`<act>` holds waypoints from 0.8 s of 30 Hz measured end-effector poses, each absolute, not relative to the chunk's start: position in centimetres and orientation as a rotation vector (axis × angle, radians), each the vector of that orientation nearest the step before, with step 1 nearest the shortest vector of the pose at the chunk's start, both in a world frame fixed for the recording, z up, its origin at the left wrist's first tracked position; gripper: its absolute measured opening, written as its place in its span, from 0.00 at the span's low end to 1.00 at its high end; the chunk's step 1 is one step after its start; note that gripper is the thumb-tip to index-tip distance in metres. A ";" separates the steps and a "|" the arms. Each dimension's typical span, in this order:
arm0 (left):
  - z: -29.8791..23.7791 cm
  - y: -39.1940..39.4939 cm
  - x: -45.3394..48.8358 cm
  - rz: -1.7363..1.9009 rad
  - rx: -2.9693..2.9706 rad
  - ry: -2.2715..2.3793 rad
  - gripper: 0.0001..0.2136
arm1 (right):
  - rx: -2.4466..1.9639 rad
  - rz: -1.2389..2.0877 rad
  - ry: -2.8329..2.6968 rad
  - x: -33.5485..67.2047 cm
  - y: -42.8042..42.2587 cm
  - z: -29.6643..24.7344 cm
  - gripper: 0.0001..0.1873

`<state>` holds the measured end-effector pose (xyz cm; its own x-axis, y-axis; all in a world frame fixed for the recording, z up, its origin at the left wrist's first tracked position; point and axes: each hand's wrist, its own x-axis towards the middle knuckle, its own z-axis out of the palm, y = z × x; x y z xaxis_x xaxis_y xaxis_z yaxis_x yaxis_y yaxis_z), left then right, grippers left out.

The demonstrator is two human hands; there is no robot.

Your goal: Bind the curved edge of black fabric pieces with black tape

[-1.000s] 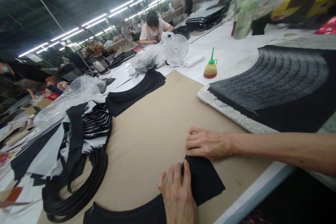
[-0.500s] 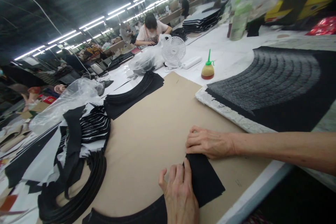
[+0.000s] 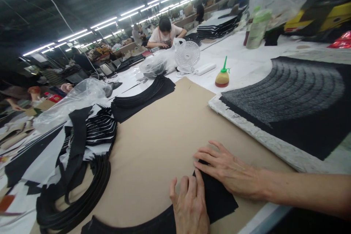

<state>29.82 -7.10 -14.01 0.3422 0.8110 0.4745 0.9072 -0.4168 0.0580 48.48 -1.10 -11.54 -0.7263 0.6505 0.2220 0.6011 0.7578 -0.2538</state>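
Note:
On the tan board (image 3: 153,153) lies a curved black piece of material (image 3: 219,197), near the board's front edge. My left hand (image 3: 190,204) rests on it with fingers bent and a little apart, fingertips close to its upper edge. My right hand (image 3: 230,170) lies across the upper right part of the same piece, its fingers spread and flat. The two index fingers are close together at the piece's corner. Beneath my left hand, part of the material is hidden.
Stacked curved black pieces (image 3: 142,98) sit at the board's far edge, with black strips (image 3: 74,212) at left. At right, a slab (image 3: 246,135) bears fanned black pieces (image 3: 290,87). Beyond are a glue bottle (image 3: 222,78), a fan (image 3: 187,54) and a seated person (image 3: 166,34).
My right hand has come down toward me and to the right, and its curled fingers have spread out over the black piece. My left hand stays on the piece. The view has shifted slightly.

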 end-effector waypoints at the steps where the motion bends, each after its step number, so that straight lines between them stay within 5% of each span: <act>1: -14.1 -7.1 29.9 -0.671 -2.379 -1.552 0.23 | -0.990 0.228 -2.647 48.4 -1.3 -11.7 0.28; 16: -14.6 -7.2 29.9 -0.712 -2.349 -1.559 0.23 | -1.169 0.106 -2.539 48.6 -2.3 -13.0 0.27; 24: -14.9 -7.3 29.8 -0.658 -2.364 -1.580 0.25 | -1.236 0.058 -2.496 49.7 -1.6 -12.8 0.34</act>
